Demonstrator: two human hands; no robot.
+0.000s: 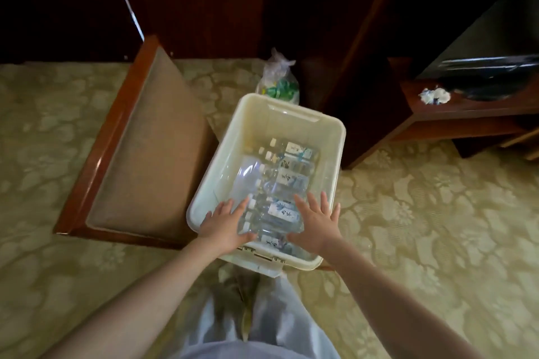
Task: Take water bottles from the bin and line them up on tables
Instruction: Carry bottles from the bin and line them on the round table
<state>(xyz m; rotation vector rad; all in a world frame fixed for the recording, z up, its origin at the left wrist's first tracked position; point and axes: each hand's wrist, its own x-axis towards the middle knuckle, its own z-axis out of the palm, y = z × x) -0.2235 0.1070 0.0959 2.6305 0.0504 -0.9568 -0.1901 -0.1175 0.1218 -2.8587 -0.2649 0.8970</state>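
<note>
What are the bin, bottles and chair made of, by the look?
Bin: cream plastic, likely; smooth moulded rim, faintly translucent walls. Bottles: clear plastic, probably; see-through bodies, white caps, printed labels. Chair: glossy reddish wood frame with shine streaks; matte tan seat, fabric or leatherette unclear.

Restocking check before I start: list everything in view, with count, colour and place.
bin: one, cream plastic, centre of view.
water bottles: several, exact count unclear, clear with white caps, lying in the bin.
chair: one, brown wood, tan seat, left of the bin.
plastic bag: one, clear with green contents, behind the bin.
low table: one, reddish wood, upper right.
crumpled tissue: one, white, on the low table.
carpet: beige, floral, all around.
left grip: bare hand, flat on the bottles' cap ends.
right grip: bare hand, flat on their base ends.
</note>
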